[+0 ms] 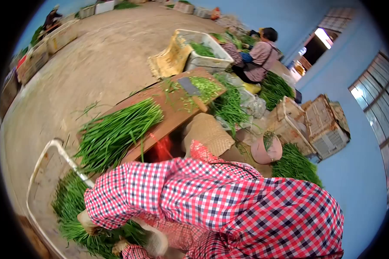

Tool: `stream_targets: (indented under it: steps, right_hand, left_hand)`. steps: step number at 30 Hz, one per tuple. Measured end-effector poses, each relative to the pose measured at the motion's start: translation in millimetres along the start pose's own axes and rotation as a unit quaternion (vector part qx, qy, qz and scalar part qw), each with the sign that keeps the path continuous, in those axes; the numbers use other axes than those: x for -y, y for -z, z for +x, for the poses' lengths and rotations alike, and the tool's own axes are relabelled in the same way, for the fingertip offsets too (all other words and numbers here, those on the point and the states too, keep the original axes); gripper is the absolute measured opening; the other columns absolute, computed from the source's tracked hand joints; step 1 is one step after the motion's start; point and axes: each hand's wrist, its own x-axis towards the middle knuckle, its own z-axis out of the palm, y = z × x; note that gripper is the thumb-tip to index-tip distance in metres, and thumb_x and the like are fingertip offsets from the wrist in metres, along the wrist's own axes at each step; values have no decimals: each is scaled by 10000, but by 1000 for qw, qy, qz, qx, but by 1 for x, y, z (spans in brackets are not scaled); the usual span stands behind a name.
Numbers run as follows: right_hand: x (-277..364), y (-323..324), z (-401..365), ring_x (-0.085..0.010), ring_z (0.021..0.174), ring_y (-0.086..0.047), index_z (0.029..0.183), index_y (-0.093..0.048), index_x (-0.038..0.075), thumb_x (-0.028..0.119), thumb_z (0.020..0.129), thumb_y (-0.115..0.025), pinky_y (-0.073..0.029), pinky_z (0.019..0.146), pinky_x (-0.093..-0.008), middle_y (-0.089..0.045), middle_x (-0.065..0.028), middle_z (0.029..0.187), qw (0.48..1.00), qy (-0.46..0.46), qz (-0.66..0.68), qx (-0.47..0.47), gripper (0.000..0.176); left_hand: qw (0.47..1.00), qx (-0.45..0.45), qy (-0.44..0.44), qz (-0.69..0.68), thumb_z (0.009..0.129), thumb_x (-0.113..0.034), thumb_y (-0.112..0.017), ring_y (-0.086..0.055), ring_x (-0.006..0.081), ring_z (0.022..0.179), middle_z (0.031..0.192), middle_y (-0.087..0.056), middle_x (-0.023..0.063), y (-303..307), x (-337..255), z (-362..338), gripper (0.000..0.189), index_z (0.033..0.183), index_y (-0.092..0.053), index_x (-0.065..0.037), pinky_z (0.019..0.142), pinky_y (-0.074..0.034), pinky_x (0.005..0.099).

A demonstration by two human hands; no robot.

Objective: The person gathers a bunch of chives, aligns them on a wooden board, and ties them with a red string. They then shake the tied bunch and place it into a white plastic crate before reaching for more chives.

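Both of my hands, in pale gloves, are low at the left among long green chives. My right hand reaches across in a red-and-navy checked sleeve, its fingers curled down into the stalks and partly hidden by them. Close by at the bottom edge, my left hand is closed against the same pile. Above them, a thick bundle of chives lies on a wooden board. A cleaver with a wooden handle rests at the board's far end, beside chopped green pieces.
A white metal rail curves beside the pile. Beyond the board stands a white crate with greens. Another person sits near more chives. At right are a pink bucket, worn crates and a blue wall.
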Motion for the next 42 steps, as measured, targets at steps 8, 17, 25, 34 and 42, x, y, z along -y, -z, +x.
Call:
stream_targets:
  steps: [8,17,25,34,42]
  right_hand:
    - [-85,102,-257,-226,749,-632,924,-714,71,232,727,-775,-499,639,-394,-703,-78,885,986,95,125,-55,261]
    - [-185,125,-492,-258,845,-654,1024,-688,55,134,784,-671,-509,721,-356,-685,-112,945,928,296,-191,-123,253]
    - [-268,65,-552,-209,1002,-667,1066,-688,20,97,852,-624,-520,875,-302,-693,-115,1103,940,158,90,-288,236]
    - [-213,39,-555,-120,698,-612,1017,-677,-6,185,742,-742,-501,648,-288,-698,-58,799,871,-155,262,-387,342]
    - [-205,-22,-512,-289,734,-687,1279,-520,-20,136,797,-591,-553,714,-409,-682,-174,810,799,-353,-182,-452,512]
  left_hand:
    - [998,-8,-47,-34,842,-400,-681,-675,241,861,960,-707,117,-4,-9,23,356,952,-717,-63,771,-539,363]
    - [970,-83,53,-224,878,-322,-680,-684,234,889,995,-713,124,91,58,3,288,995,-717,-61,809,-549,338]
    - [838,35,-173,-517,916,-262,-665,-689,228,917,1023,-716,137,205,-105,-139,258,1030,-710,-35,872,-550,329]
    - [357,596,-325,-642,906,-489,-596,-332,325,1387,1491,-346,176,55,-387,-293,840,1483,-243,9,1159,-254,468]
    - [342,551,-263,-714,906,-616,-529,-444,220,1284,1395,-477,78,74,-411,-294,760,1366,-450,-17,1126,-303,397]
